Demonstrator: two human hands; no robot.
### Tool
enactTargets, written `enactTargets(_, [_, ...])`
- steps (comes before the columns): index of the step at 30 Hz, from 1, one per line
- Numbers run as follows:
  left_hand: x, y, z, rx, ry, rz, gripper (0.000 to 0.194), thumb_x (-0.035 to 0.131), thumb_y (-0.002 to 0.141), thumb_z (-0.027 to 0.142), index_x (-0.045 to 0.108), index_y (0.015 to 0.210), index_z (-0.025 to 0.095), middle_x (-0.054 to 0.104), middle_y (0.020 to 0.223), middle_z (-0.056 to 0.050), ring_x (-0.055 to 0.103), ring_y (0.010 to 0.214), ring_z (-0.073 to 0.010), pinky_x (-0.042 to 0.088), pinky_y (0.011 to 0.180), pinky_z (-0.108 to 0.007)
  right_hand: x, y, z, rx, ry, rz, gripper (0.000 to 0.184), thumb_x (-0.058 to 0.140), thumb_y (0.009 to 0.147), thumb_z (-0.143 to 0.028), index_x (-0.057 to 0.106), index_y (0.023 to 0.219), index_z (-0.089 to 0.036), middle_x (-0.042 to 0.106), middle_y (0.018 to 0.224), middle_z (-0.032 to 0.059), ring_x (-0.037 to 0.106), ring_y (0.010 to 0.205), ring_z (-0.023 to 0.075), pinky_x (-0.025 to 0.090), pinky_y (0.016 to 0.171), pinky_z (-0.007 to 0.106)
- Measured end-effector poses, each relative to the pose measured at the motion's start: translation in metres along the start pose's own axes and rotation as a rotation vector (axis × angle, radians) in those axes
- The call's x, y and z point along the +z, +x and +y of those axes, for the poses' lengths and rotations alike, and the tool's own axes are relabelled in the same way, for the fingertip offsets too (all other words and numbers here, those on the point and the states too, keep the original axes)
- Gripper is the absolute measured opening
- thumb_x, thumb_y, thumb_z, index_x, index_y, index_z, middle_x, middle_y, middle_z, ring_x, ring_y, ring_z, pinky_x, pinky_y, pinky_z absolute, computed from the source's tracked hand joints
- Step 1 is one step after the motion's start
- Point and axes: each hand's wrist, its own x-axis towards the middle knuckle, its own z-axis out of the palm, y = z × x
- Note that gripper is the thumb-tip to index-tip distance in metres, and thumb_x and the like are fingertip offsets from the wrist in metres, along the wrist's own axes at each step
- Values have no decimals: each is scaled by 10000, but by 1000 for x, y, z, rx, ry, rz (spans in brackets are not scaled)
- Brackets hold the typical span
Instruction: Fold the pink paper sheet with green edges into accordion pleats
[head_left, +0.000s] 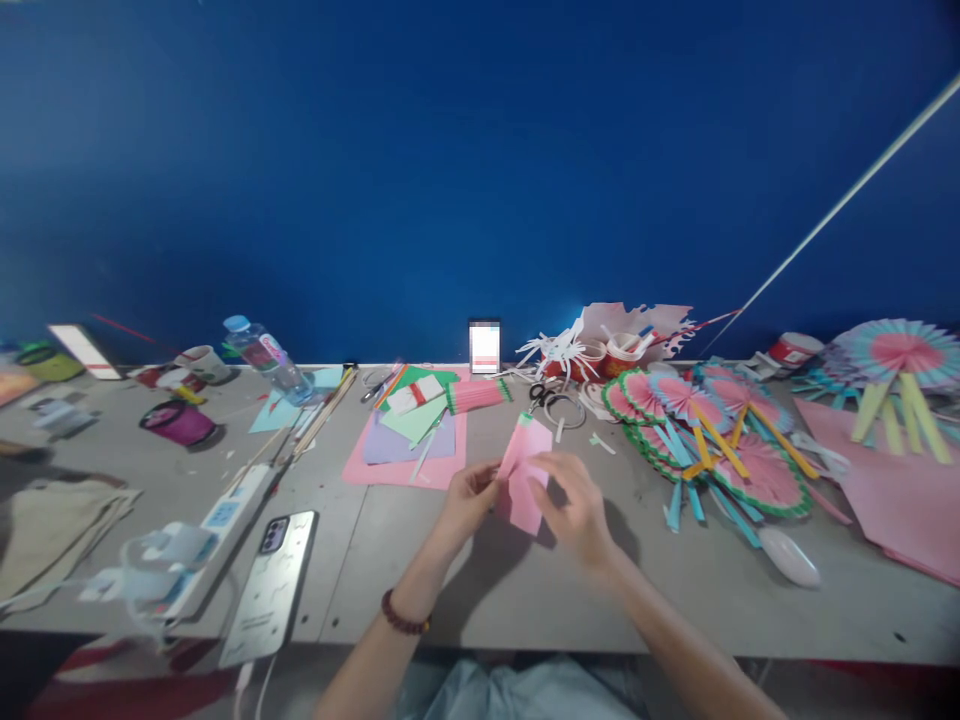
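In the head view a pink sheet of paper (523, 507) with a green strip at its top corner is held up above the table, partly folded along its left side. My left hand (475, 494) pinches it at the left edge between thumb and fingers. Bent over the right side is my right hand (576, 500), thumb and fingertips against the paper; its grip is slightly blurred. Behind the paper lie black-handled scissors (538, 394) and a roll of tape (565, 409). A pleated pink strip with green edging (478, 396) rests behind to the left.
Stacked coloured sheets (409, 445) lie left of my hands. Several pleated paper fans (757, 470) and a white spoon-like piece (790, 557) are at right. A bottle (271, 362), power strip (225, 535) and phone (270, 585) occupy the left. Paper cups (622, 352) stand by the wall.
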Motion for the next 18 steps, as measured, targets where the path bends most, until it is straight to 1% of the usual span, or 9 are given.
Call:
enactTargets(2, [-4,-1,1,-10,68,-102,505,854,622,456,776,996,125,734,767,-68,564,602,-122,413,567,-231,-8,12,13,142,-23,50,244,615,871,-310,697,1090,-242,728,1112,98,649,1093,277,504,966,461])
enactTargets(3, [-5,-1,2,-14,100,-142,494,843,636,443,777,1007,123,738,780,-71,551,590,-115,400,559,-228,-12,18,20,227,7,19,315,623,853,-361,685,1132,-229,707,1186,116,621,1159,291,475,1007,481])
enactTargets(4, [-6,-2,3,-17,129,-174,482,833,647,432,779,1011,122,742,795,-76,543,585,-112,391,555,-227,-15,23,26,321,67,-41,386,624,835,-402,669,1173,-220,694,1220,123,619,1166,290,475,1001,473])
enactTargets(5, [-8,-3,4,-17,158,-199,469,822,657,423,781,1014,121,746,810,-80,542,589,-114,388,557,-228,-18,27,31,427,140,-119,448,625,820,-437,652,1209,-217,703,1198,115,635,1131,278,489,971,448])
enactTargets(7, [-10,-4,6,-11,216,-232,442,794,685,411,783,1021,124,754,846,-84,560,621,-128,393,572,-233,-22,32,38,617,285,-288,519,643,781,-494,655,1208,-198,734,1040,84,673,963,240,517,841,371])
enactTargets(9, [-12,-5,7,-8,261,-258,432,765,716,406,777,1049,131,760,883,-84,584,659,-143,407,593,-237,-24,34,40,758,385,-410,503,674,743,-535,703,1091,-173,716,869,47,648,791,196,487,708,304])
enactTargets(11, [-15,-5,8,-7,287,-269,443,741,744,416,765,1087,135,764,908,-84,602,689,-152,427,615,-241,-25,34,38,846,452,-449,449,725,693,-544,726,921,-158,680,770,22,591,692,159,432,634,268])
enactTargets(13, [-20,-4,8,-2,312,-256,459,733,756,437,756,1100,133,765,910,-85,618,715,-164,447,637,-248,-25,33,36,903,510,-434,417,785,623,-524,709,796,-152,645,698,0,542,643,135,391,609,253])
enactTargets(18, [-30,1,6,14,392,-172,433,739,751,493,771,1011,148,770,947,-88,662,837,-215,492,741,-287,-22,32,36,983,540,-363,419,837,515,-512,662,639,-152,549,559,-44,449,575,102,323,584,244])
